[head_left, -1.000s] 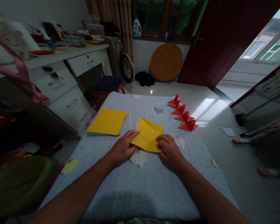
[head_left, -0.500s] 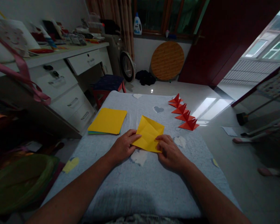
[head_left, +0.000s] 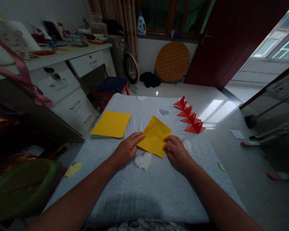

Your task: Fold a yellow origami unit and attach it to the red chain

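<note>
A creased yellow square of paper point(head_left: 154, 136) lies on the grey cloth-covered table point(head_left: 144, 192), turned like a diamond. My left hand point(head_left: 127, 147) rests on its left corner with the fingers together and laid flat on the sheet. My right hand point(head_left: 177, 150) touches its right corner, fingers curled and pressing the edge. A stack of coloured sheets with a yellow one on top point(head_left: 110, 124) lies to the left of my hands.
Several folded red paper shapes point(head_left: 189, 115) lie in a row at the table's right edge. A white desk with drawers point(head_left: 69, 83) stands at the left, a red stool point(head_left: 110, 88) beyond the table, a round wooden board point(head_left: 172, 62) against the far wall.
The yellow sheet has been turned and slid a little away from me, now lying more like a diamond. Both hands followed its corners.
</note>
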{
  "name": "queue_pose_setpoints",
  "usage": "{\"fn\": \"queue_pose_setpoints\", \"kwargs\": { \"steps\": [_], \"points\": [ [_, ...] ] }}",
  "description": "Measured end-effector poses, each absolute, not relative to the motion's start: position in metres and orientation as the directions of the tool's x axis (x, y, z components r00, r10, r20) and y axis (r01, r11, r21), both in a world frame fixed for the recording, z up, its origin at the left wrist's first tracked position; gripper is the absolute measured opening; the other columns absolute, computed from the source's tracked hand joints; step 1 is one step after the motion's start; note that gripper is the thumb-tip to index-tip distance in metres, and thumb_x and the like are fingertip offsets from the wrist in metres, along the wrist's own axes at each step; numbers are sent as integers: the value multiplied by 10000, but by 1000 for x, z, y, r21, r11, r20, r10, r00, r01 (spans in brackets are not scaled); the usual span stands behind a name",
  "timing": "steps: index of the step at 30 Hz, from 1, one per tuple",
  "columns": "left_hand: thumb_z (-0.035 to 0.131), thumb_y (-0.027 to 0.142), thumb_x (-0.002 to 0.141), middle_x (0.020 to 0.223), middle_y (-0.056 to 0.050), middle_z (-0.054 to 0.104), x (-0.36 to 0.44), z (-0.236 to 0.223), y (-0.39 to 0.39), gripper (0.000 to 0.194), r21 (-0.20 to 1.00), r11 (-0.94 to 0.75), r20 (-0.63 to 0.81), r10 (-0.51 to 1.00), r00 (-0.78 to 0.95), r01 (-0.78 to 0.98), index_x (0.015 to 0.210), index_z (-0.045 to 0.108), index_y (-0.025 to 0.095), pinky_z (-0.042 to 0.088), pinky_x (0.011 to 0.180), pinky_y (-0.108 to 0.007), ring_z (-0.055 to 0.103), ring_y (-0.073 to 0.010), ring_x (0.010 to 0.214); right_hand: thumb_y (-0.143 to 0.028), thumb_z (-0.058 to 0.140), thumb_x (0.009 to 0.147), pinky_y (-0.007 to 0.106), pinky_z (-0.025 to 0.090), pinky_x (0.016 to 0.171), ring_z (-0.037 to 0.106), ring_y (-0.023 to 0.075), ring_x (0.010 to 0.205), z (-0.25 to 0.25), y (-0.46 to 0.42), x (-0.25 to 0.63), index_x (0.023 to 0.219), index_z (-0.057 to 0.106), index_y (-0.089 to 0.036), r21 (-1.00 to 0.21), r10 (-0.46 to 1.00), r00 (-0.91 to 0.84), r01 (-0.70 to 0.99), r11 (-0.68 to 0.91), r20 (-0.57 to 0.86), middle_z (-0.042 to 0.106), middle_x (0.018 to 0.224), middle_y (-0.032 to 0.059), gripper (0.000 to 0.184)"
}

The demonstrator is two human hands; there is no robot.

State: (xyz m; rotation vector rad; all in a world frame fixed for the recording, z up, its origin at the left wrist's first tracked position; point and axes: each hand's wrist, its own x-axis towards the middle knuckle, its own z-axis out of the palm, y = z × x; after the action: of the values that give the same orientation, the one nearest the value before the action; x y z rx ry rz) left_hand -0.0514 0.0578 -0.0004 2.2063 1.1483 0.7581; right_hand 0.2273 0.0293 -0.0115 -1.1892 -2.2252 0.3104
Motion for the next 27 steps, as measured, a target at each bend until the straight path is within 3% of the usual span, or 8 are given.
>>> {"fn": "queue_pose_setpoints", "kwargs": {
  "steps": [4,7,9,13,17,23,27],
  "points": [
    [528,65,702,1424,-114,504,-47,7,54,714,817,-402,195,868,457,413,1406,515,188,401,1130,-411,471,-254,1339,-101,560,873,482,430,975,517,264,1118,-9,28,220,847,641,-213,-450,793,-464,655,607,394,634,1097,91,141],
    [586,190,798,1415,-127,503,-43,2,55,606,886,-280,146,924,353,369,1400,508,181,445,1084,-397,492,-256,1314,-88,529,883,443,444,930,560,234,1006,-6,27,216,868,631,-206,-468,781,-503,625,625,371,652,1026,81,157],
    [570,211,834,1390,-119,535,-40,-4,57,539,900,-233,132,951,279,369,1371,531,175,406,1117,-402,505,-238,1300,-62,518,860,427,448,917,569,225,982,-5,27,214,905,624,-205,-484,780,-519,613,625,350,655,1023,79,184],
    [555,217,857,1423,-103,542,-38,-10,59,524,953,-161,98,965,242,256,1379,518,194,409,1113,-391,536,-219,1283,-24,510,786,457,423,986,542,249,1091,-3,25,215,1059,603,-212,-479,770,-507,602,638,388,641,1104,89,344],
    [567,235,858,1474,-106,505,-40,-4,58,580,994,-64,39,964,262,90,1427,461,198,483,1038,-363,563,-227,1264,-14,503,739,546,320,1095,441,291,1265,-2,24,217,1174,576,-210,-418,765,-434,654,631,476,570,1262,117,482],
    [619,246,841,1401,-93,578,-42,1,59,547,997,-27,45,961,274,-72,1379,529,216,439,1089,-397,581,-237,1236,-31,546,794,591,217,1133,424,297,1271,0,21,216,888,647,-248,-324,729,-368,716,618,578,571,1230,66,257],
    [665,256,813,1340,-89,620,-39,0,62,469,993,-52,73,976,204,-105,1278,623,208,412,1102,-402,578,-244,1227,-53,575,833,570,189,1138,459,276,1211,-1,19,212,843,643,-251,-280,688,-424,692,666,590,630,1100,37,210]
  ]
}}
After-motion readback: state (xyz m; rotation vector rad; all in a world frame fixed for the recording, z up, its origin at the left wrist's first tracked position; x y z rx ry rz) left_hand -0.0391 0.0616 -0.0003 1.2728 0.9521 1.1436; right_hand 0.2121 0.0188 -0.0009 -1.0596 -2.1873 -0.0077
